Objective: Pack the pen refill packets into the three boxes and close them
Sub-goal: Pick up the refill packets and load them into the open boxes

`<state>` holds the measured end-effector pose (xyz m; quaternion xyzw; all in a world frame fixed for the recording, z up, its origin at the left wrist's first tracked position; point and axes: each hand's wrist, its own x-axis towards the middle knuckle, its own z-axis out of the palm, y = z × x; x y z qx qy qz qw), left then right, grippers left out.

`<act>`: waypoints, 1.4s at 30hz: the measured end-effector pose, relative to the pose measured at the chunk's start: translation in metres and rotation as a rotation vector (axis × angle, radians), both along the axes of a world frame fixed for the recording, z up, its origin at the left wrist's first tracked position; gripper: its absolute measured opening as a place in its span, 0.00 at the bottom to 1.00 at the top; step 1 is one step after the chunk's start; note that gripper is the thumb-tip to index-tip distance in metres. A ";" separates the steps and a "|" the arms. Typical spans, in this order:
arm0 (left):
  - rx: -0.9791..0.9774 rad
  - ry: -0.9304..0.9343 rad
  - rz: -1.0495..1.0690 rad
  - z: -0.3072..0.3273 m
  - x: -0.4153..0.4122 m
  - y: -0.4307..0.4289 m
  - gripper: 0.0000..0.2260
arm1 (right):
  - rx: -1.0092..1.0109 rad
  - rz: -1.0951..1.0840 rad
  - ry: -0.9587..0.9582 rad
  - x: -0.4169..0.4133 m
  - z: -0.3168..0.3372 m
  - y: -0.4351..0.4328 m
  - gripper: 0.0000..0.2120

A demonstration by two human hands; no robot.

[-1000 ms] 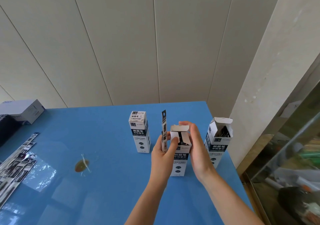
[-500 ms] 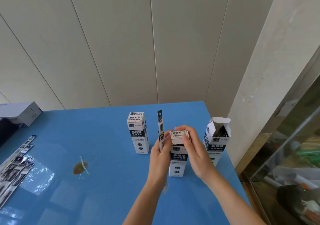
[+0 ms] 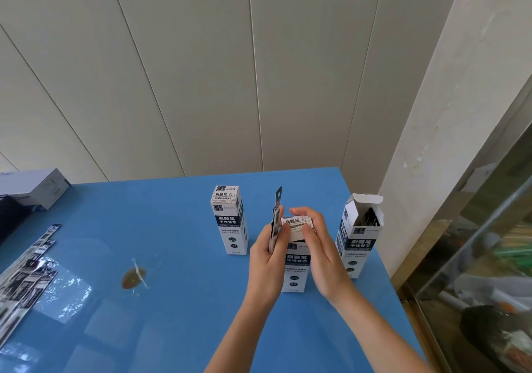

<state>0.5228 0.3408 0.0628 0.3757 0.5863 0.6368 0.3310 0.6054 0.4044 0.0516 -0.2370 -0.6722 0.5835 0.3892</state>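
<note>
Three tall white-and-navy boxes stand on the blue table [image 3: 172,315]. The left box [image 3: 230,223] is closed. The middle box [image 3: 296,269] stands between my hands, its top flap folded down. My right hand [image 3: 319,249] presses fingers on that flap. My left hand [image 3: 267,260] steadies the box's left side and holds a thin refill packet [image 3: 275,217] upright. The right box [image 3: 358,237] stands open, with dark refills showing inside.
Several loose refill packets [image 3: 26,275] lie at the table's left edge. A white carton [image 3: 31,185] sits at the back left. A brown spot [image 3: 131,279] marks the tabletop. The table's right edge drops beside a glass partition [image 3: 475,257].
The middle box's top flap has gone from standing open to folded down under my right fingers. My left hand still holds the packet upright beside it.
</note>
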 end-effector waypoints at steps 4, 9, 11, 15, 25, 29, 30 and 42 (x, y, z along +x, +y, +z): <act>0.005 0.013 -0.010 -0.001 -0.001 0.002 0.14 | 0.010 -0.026 0.022 -0.003 -0.002 -0.002 0.12; 0.030 0.067 -0.036 -0.003 -0.003 0.002 0.08 | 0.020 -0.039 0.029 -0.002 -0.003 -0.001 0.13; 0.033 0.085 -0.043 -0.004 -0.004 0.002 0.10 | 0.003 -0.026 0.040 -0.002 -0.003 -0.001 0.14; 0.036 0.089 -0.049 -0.005 -0.004 0.002 0.11 | -0.076 -0.002 0.057 -0.002 -0.002 -0.002 0.15; 0.032 0.001 -0.019 -0.005 -0.001 0.004 0.13 | -0.350 0.088 0.228 -0.004 0.001 0.000 0.15; 0.025 -0.006 0.013 -0.001 0.001 0.008 0.12 | -0.404 0.117 0.260 -0.005 0.000 -0.001 0.14; 0.023 -0.007 0.019 -0.001 0.002 0.009 0.12 | -0.394 0.109 0.254 -0.005 -0.001 -0.001 0.13; 0.041 -0.027 0.016 -0.004 0.005 0.011 0.13 | -0.322 0.028 0.259 -0.005 -0.003 0.003 0.14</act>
